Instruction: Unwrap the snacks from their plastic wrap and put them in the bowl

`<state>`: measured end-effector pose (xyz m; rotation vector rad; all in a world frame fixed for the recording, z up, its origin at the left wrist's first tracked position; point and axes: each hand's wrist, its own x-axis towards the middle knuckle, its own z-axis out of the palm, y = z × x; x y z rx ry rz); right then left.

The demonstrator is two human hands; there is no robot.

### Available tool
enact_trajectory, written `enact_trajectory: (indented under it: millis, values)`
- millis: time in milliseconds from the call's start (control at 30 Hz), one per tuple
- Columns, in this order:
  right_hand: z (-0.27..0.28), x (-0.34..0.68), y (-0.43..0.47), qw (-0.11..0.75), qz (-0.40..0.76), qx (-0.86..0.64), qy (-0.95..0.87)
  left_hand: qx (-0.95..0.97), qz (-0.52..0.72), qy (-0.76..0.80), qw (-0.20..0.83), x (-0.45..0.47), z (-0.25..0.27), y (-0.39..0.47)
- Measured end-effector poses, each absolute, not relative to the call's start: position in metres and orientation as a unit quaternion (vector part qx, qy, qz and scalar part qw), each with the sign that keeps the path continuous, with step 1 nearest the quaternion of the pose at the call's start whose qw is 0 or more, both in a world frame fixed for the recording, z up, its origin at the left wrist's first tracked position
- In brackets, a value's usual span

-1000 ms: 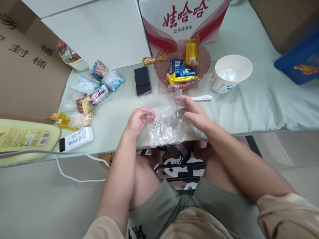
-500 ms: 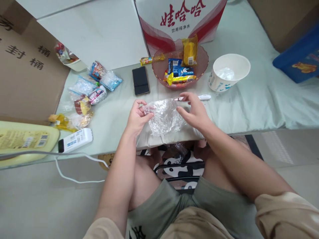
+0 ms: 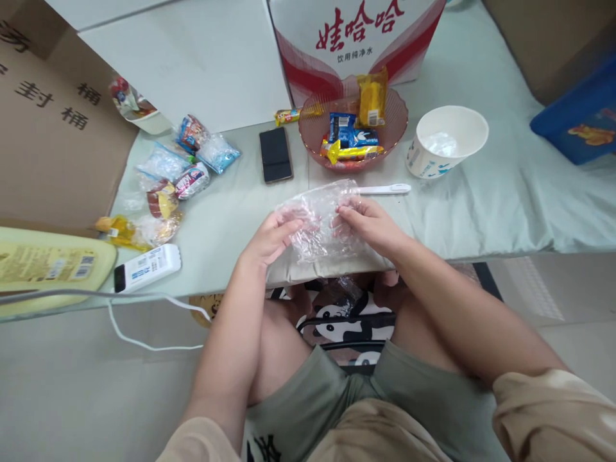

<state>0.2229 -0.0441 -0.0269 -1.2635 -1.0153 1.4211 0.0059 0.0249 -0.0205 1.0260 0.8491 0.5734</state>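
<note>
Clear bag (image 3: 323, 232), seemingly, in both hands (image 3: 270, 239) (image 3: 373, 224); table edge (image 3: 289, 277) near.

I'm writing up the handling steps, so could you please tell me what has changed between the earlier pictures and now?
The clear bag has shifted forward, its lower edge further from the person's lap than at first. The right hand, its thumb and fingers spread before, has closed in on the bag's right side. The left hand still holds the left side. The phone, bowl and cup stayed put.
</note>
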Motion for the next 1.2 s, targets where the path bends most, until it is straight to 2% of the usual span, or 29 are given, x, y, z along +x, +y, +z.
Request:
enact_trajectory:
  millis: [133,333,467,567,733,967,1200]
  values:
    - [-0.029,0.224,-0.043,0.484,0.568,-0.539,-0.392,0.525,0.207,0.431,0.704,0.008,-0.026,0.026]
    - [-0.028,0.231,-0.049,0.420,0.549,-0.549,-0.469,0.554,0.250,0.460,0.647,0.009,-0.021,0.027]
    - [-0.026,0.232,-0.050,0.475,0.531,-0.523,-0.467,0.531,0.283,0.454,0.658,0.004,-0.016,0.025]
    - [-0.022,0.232,-0.050,0.529,0.560,-0.481,-0.419,0.496,0.343,0.441,0.664,0.002,-0.011,0.026]
    - [-0.021,0.237,-0.048,0.529,0.635,-0.424,-0.371,0.483,0.373,0.397,0.685,0.000,-0.009,0.029]
    - [-0.034,0.233,-0.047,0.497,0.544,-0.544,-0.401,0.585,0.333,0.404,0.619,0.008,-0.024,0.028]
    - [-0.035,0.234,-0.046,0.538,0.473,-0.561,-0.414,0.568,0.464,0.486,0.475,0.007,-0.028,0.036]
